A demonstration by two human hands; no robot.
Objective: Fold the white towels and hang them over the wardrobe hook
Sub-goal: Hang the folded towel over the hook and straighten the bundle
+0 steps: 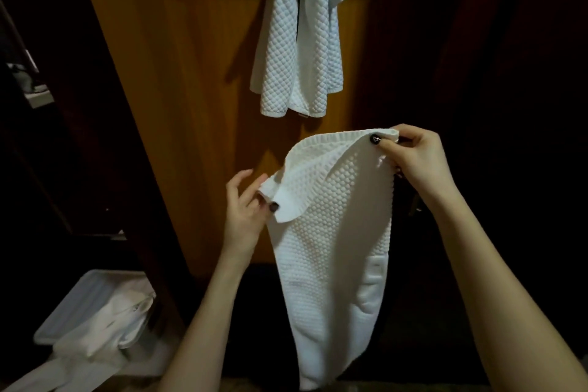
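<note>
- Towel first: a white, waffle-textured cotton towel (331, 232) hangs lengthwise in mid-air in front of the wardrobe, held up by two corners. Its long tail drops down between the person's forearms.
- Right hand (413, 153): the higher of the two. Its thumb and curled fingers pinch the towel's top corner, with a dark-painted thumbnail lying on the hem.
- Left hand (245, 204): lower and to the side. Its thumb presses a turned-over corner of the hem against the fingers, while the remaining fingers stand loosely spread.
- Step in hand, as I read it: the fold. The cloth sags in a soft curve between the two grips, so the corners are not yet brought together and the edges are not matched.
- Next move, in my judgement: bring the left corner across to the right one, let the tail hang straight so the layers line up, then lift the folded edge to the hook.
- Above: a second white quilted towel (299, 41) hangs draped against the orange-brown wooden wardrobe panel (197, 89). A dark strip shows at its top, but the hook itself I cannot make out.
- Room on that hanger looks tight, so the new towel would need to go over or beside the first.
- Lower left: a pale plastic tray (60, 312) on the floor holds more crumpled white cloths (105, 321), well apart from the hands.
</note>
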